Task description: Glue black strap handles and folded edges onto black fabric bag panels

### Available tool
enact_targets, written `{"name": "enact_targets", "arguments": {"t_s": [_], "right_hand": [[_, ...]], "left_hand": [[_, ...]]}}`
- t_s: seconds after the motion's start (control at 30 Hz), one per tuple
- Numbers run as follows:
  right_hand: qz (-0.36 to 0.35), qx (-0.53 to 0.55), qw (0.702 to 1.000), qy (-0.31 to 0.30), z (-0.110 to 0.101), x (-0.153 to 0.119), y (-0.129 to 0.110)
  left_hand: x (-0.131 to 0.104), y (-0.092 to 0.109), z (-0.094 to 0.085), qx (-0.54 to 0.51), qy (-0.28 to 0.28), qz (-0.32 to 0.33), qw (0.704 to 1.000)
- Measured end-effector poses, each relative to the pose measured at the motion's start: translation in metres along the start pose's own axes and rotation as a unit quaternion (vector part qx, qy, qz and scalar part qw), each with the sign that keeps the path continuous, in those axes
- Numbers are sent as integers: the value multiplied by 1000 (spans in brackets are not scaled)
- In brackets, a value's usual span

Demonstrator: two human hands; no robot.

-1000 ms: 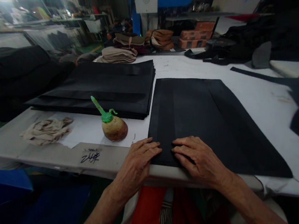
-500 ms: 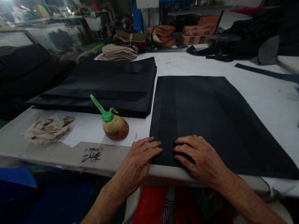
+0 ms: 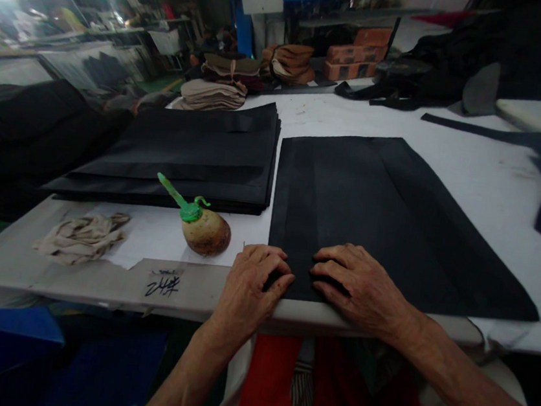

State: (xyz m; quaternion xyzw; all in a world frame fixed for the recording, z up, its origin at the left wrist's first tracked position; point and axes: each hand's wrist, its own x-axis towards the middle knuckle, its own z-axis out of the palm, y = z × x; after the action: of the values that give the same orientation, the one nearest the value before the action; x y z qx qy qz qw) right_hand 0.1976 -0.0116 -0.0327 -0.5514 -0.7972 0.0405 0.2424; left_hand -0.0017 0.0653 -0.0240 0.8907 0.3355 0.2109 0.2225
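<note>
Sheet of black material [image 3: 372, 208] lies under the loosely spread, empty right hand [image 3: 359, 281]; left hand [image 3: 252, 282] half-curls at one corner, grip unclear.

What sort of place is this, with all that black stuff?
Probably a workshop or small factory. The clues are the flat black piece on the white-topped table, the stack of black sheets beside it, and the brown bundle at the far side.

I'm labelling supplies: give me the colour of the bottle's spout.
The spout is green; the head view shows it best.
</note>
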Motion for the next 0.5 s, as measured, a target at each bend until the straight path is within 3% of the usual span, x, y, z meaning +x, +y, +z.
{"name": "enact_targets", "arguments": {"t_s": [0.23, 0.33, 0.5], "right_hand": [[-5, -12, 1000, -6, -1, -5, -1], [-50, -36, 998, -6, -2, -6, -1], [-116, -63, 989, -60, -9, -6, -2]], "left_hand": [[0, -3, -4, -17, -31, 12, 999], [0, -3, -4, -14, -31, 14, 999], [-2, -2, -5, 0, -34, 30, 999]]}}
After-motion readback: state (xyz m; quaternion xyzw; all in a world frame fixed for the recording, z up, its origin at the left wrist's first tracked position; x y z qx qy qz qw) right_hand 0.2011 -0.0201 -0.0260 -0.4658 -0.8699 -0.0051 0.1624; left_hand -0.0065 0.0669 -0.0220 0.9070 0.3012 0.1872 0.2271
